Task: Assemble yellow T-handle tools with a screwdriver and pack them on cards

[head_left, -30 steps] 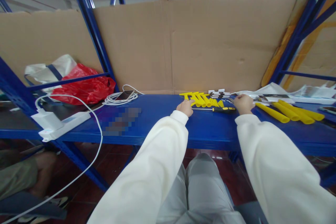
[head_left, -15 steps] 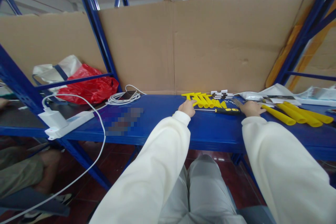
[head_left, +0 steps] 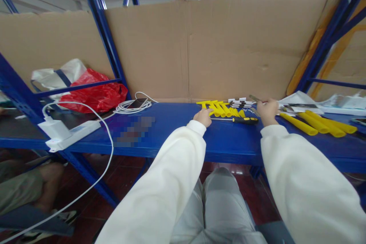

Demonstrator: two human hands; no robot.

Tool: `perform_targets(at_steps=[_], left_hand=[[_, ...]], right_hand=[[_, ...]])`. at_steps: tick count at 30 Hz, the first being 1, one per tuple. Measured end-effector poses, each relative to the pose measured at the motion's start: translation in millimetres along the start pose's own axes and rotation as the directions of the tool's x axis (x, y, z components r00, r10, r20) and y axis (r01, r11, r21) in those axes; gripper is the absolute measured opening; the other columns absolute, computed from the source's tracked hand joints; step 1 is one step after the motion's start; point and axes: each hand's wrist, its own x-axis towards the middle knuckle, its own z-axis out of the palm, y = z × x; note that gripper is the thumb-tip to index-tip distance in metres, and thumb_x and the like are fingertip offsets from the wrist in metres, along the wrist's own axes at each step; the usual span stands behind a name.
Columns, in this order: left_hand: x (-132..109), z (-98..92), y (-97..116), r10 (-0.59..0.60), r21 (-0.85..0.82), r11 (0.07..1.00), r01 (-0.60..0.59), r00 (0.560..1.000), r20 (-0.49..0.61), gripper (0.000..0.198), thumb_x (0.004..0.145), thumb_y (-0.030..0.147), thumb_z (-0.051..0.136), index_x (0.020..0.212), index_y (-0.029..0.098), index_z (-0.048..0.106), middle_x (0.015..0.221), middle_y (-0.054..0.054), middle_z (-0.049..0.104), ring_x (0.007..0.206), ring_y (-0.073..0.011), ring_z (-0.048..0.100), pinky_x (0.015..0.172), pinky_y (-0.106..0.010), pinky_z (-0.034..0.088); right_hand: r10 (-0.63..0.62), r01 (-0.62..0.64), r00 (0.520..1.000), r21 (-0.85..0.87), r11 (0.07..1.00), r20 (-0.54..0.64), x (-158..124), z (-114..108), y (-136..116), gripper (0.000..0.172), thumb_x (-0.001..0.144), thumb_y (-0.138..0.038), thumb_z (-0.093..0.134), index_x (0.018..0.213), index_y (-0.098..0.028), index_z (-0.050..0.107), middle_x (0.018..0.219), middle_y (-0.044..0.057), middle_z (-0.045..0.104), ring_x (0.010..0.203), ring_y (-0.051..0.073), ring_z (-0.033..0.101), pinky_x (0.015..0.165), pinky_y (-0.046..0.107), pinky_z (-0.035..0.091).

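My left hand [head_left: 203, 117] rests on the blue tabletop at the near left end of a row of yellow T-shaped pieces [head_left: 219, 109]. Its fingers lie loosely by the nearest pieces, partly hidden behind the back of the hand. My right hand [head_left: 268, 112] is closed round a thin brownish-grey stick-like tool [head_left: 254, 98], whose tip points left and away from me; its kind is unclear. Between the hands lies a screwdriver [head_left: 245, 120] with a black and yellow handle, its shaft toward my left hand. Small yellow pieces [head_left: 237, 113] sit just behind it.
Black-and-white small parts [head_left: 241, 103] lie behind the screwdriver. Long yellow tubes [head_left: 326, 124] are at the right, with plastic bags [head_left: 297, 99] behind. To the left are a coiled white cable [head_left: 133, 106], a power strip [head_left: 71, 136] and a red bag [head_left: 95, 91]. Cardboard [head_left: 228, 49] walls the back.
My right hand has lifted from the tabletop and turned, and the stick-like tool now sticks out from its fingers. My left hand stays in about the same place.
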Motion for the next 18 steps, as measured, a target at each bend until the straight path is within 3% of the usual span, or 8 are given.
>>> perform_targets(at_steps=[2, 5, 10, 14, 18], left_hand=[[0.9, 0.5, -0.4, 0.009, 0.011, 1.0, -0.009, 1.0, 0.007, 0.056, 0.098, 0.012, 0.06, 0.151, 0.029, 0.065, 0.144, -0.01, 0.068, 0.132, -0.0249, 0.068, 0.115, -0.032, 0.05], [2.9, 1.4, -1.5, 0.012, 0.021, 1.0, -0.012, 1.0, 0.016, 0.057, 0.098, 0.013, 0.06, 0.152, 0.031, 0.064, 0.143, -0.009, 0.067, 0.132, -0.0237, 0.068, 0.115, -0.03, 0.05], [5.6, 3.1, -3.2, 0.021, 0.025, 0.999, -0.022, 1.0, 0.013, 0.059, 0.098, 0.012, 0.06, 0.153, 0.032, 0.063, 0.142, -0.008, 0.068, 0.134, -0.0232, 0.066, 0.115, -0.031, 0.05], [5.8, 3.1, -3.3, 0.022, 0.021, 1.0, -0.022, 1.0, 0.008, 0.062, 0.098, 0.011, 0.06, 0.155, 0.037, 0.06, 0.143, -0.007, 0.067, 0.134, -0.0226, 0.066, 0.115, -0.032, 0.05], [5.1, 2.3, -2.5, 0.011, 0.016, 1.0, -0.011, 1.0, 0.01, 0.06, 0.099, 0.011, 0.059, 0.154, 0.036, 0.061, 0.138, -0.008, 0.067, 0.134, -0.0225, 0.066, 0.115, -0.032, 0.05]], right_hand=[[-0.133, 0.127, 0.991, 0.176, 0.976, 0.024, -1.2, 7.7, -13.8, 0.005, 0.08, -0.023, 0.062, 0.078, -0.02, 0.065, 0.094, 0.014, 0.07, 0.103, 0.033, 0.064, 0.1, 0.052, 0.049], [-0.319, 0.261, 0.939, 0.341, 0.903, 0.126, -13.1, 22.6, -42.0, 0.01, 0.078, -0.027, 0.067, 0.073, -0.022, 0.06, 0.088, 0.01, 0.069, 0.095, 0.028, 0.064, 0.097, 0.046, 0.051], [-0.493, 0.289, 0.792, 0.49, 0.822, 0.36, -48.5, 42.4, -77.3, 0.014, 0.077, -0.032, 0.07, 0.07, -0.023, 0.062, 0.081, 0.006, 0.069, 0.088, 0.025, 0.065, 0.09, 0.04, 0.052], [-0.549, 0.287, 0.677, 0.511, 0.81, 0.49, -62.2, 41.1, -75.2, 0.021, 0.073, -0.033, 0.078, 0.065, -0.022, 0.062, 0.081, 0.005, 0.07, 0.087, 0.024, 0.066, 0.088, 0.038, 0.052], [-0.483, 0.225, 0.65, 0.458, 0.86, 0.586, -61.5, 31.4, -66.0, 0.018, 0.073, -0.029, 0.075, 0.062, -0.021, 0.062, 0.072, 0.002, 0.065, 0.075, 0.02, 0.061, 0.075, 0.032, 0.049]])
